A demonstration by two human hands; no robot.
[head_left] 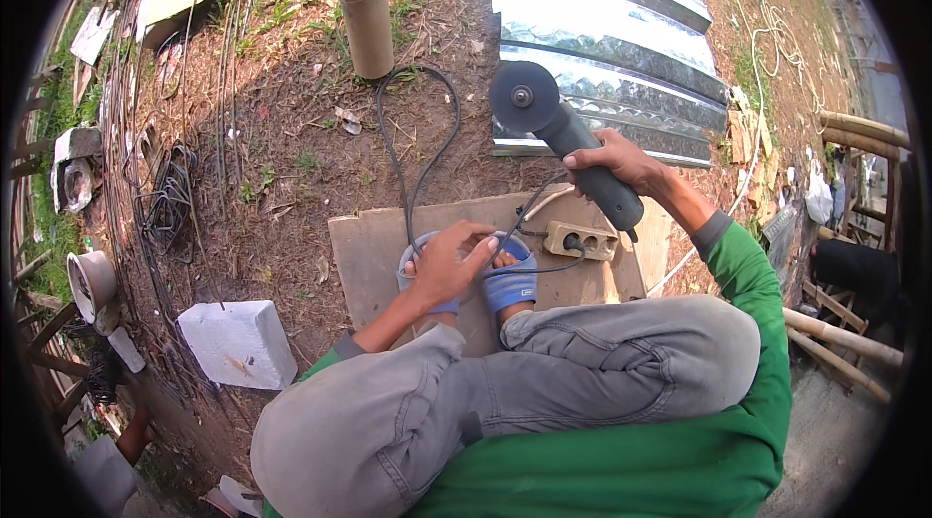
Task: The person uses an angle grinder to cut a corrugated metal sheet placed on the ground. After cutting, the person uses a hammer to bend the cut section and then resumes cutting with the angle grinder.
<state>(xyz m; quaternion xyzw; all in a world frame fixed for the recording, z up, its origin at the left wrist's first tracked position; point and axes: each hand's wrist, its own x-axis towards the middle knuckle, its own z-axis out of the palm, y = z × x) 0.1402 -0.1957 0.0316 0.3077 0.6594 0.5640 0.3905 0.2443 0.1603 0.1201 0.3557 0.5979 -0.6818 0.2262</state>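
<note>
My right hand grips the body of a dark grey angle grinder, held up at the right with its round black disc pointing to the far left. In front of my knees my left hand is closed, thumb and fingers together, around the black power cord. The cord makes a tall loop on the soil beyond that hand. A cream power strip with a black plug in it lies right of my feet, on a wooden board. Blue sandals are partly hidden behind my left hand.
Shiny corrugated metal sheets lie stacked beyond the grinder. A bamboo post stands at the far middle. To the left are a white block, coiled dark wire and long thin rods. Bamboo poles lie at the right.
</note>
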